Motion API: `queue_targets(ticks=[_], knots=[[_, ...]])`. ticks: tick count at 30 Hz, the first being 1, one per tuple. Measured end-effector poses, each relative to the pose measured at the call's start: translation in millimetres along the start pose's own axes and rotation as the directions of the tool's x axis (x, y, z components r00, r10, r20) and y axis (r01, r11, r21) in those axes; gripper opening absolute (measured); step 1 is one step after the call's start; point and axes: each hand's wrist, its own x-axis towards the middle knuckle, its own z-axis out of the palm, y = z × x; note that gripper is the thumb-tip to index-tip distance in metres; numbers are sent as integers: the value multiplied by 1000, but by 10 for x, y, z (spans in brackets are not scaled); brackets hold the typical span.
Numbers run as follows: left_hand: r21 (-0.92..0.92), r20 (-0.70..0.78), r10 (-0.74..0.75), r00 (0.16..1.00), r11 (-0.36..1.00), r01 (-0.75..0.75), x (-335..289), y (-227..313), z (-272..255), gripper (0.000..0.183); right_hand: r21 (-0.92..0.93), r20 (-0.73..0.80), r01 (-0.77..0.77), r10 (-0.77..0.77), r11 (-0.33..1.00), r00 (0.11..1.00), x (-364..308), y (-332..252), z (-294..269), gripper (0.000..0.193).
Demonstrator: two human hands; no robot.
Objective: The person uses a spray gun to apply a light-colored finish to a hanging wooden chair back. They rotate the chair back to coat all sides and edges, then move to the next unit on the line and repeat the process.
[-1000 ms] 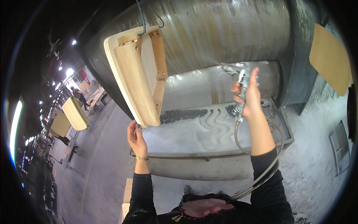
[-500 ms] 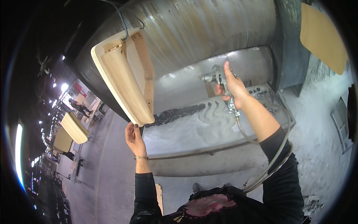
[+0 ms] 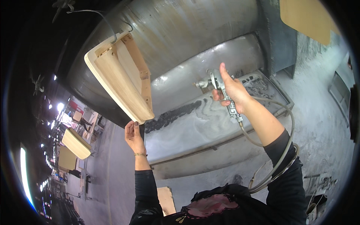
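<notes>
Apparently spraying: the right hand (image 3: 236,92) has fingers curled round the spray gun (image 3: 215,80); half-curled left hand (image 3: 134,138) touches the wooden frame (image 3: 120,82) above its fingertips, grip unclear. Steady aim seems needed next.

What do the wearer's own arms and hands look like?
Both the left hand and right hand are ungloved. A thin, gold-toned bracelet circles the left wrist. The left sleeve and right sleeve are black, leaving part of each forearm bare. A pale hose crosses the right sleeve.
</notes>
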Motion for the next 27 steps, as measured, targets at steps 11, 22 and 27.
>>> queue_targets(ticks=[11, 22, 27], knots=[[-2, 246, -88, 965, 996, 91, -47, 201, -337, 67, 17, -95, 47, -45, 999, 994, -1526, 623, 44, 72], [-170, 562, -25, 826, 975, 145, -335, 411, -440, 83, -686, 630, 669, -694, -286, 348, -2928, -492, 1192, 56], [-197, 607, -5, 794, 968, 157, -474, 529, -245, 86, -565, 764, 588, -637, -579, 107, -3091, -1101, 1641, 63]])
